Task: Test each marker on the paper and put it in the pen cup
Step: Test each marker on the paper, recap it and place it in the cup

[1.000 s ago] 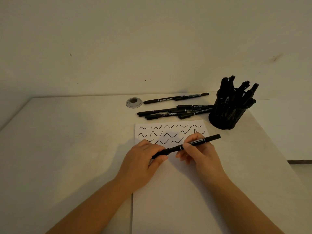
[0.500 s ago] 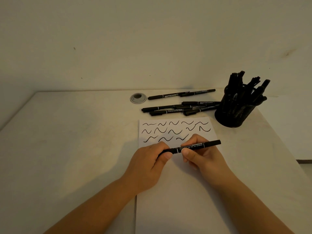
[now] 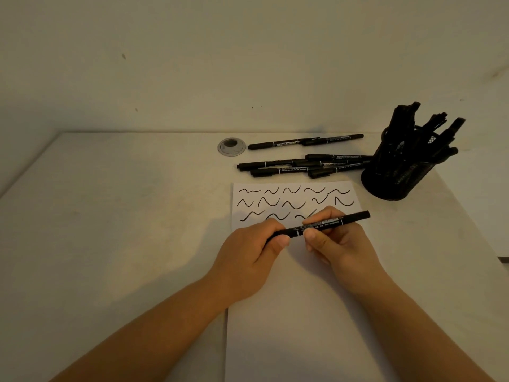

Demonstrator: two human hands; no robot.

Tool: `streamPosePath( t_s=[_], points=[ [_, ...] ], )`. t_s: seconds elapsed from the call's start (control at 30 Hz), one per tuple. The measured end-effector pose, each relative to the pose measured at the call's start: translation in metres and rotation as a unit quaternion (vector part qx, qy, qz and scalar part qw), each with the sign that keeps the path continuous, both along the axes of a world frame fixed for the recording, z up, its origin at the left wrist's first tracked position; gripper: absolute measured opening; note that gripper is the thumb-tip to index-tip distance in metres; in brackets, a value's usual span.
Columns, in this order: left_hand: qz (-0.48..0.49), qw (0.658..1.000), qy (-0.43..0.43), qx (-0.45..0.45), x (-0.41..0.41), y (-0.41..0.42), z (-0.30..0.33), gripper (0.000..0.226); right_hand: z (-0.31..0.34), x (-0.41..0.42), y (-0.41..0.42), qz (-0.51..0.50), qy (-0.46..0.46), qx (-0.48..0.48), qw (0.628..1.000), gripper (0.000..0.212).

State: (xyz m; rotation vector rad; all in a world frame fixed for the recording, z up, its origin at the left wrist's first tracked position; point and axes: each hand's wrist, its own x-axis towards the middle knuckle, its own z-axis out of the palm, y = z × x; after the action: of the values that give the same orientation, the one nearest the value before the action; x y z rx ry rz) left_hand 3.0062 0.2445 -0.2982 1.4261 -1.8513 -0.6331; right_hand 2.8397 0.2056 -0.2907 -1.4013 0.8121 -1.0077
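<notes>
Marker (image 3: 322, 226) across both hands' grip, right end jutting free.

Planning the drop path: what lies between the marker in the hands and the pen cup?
In the head view, between the held marker and the pen cup lie only the paper's squiggled corner and bare table.

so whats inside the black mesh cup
The black mesh cup holds a bunch of black markers standing tilted, their upper ends fanning out above the rim. Their lower ends are only dimly visible through the dark mesh, so the exact count and the cup's bottom cannot be made out.
</notes>
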Motion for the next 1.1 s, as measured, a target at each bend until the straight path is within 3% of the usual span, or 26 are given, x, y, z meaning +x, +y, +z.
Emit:
streamPosePath(
  t_s=[0.03,0.1,0.27,0.43,0.5,0.57,0.63,0.7,0.83,1.0,1.1],
  points=[
    [0.006,1.000,-0.003,-0.007,-0.001,0.000,0.000,0.025,0.000,0.000,-0.001,-0.016,0.002,0.008,1.000,0.004],
    [0.029,0.999,0.020,-0.013,-0.001,0.001,-0.001,0.018,-0.001,0.000,-0.003,-0.066,0.000,0.032,0.997,0.013],
    [0.070,0.996,0.054,-0.012,0.004,-0.001,-0.002,0.005,0.001,-0.009,-0.008,-0.160,-0.100,0.107,0.976,0.025],
    [0.079,0.995,0.053,-0.022,0.005,-0.005,0.002,0.007,-0.001,-0.015,-0.011,-0.235,-0.075,0.105,0.963,0.020],
    [0.090,0.994,0.050,-0.028,0.010,-0.006,0.006,0.007,0.001,-0.023,-0.014,-0.288,-0.020,0.070,0.955,0.017],
    [0.091,0.995,0.017,-0.043,0.012,-0.009,0.012,0.007,0.007,-0.030,-0.015,-0.289,0.132,-0.044,0.947,0.015],
    [0.083,0.994,-0.030,-0.067,0.009,-0.013,0.018,0.009,0.015,-0.028,-0.013,-0.214,0.264,-0.163,0.926,0.010],
    [0.079,0.989,-0.071,-0.100,0.003,-0.019,0.026,0.018,0.021,-0.022,-0.009,-0.132,0.335,-0.259,0.896,0.010],
    [0.045,0.983,-0.105,-0.141,-0.017,-0.032,0.048,0.024,0.037,-0.020,-0.008,-0.104,0.364,-0.347,0.858,0.018],
    [-0.019,0.984,-0.055,-0.167,-0.039,-0.053,0.069,0.030,0.054,-0.032,-0.019,-0.117,0.369,-0.313,0.867,0.017],
    [-0.003,0.988,-0.024,-0.153,-0.043,-0.083,0.073,0.022,0.068,-0.047,-0.031,-0.171,0.347,-0.274,0.881,0.018]
  ],
)
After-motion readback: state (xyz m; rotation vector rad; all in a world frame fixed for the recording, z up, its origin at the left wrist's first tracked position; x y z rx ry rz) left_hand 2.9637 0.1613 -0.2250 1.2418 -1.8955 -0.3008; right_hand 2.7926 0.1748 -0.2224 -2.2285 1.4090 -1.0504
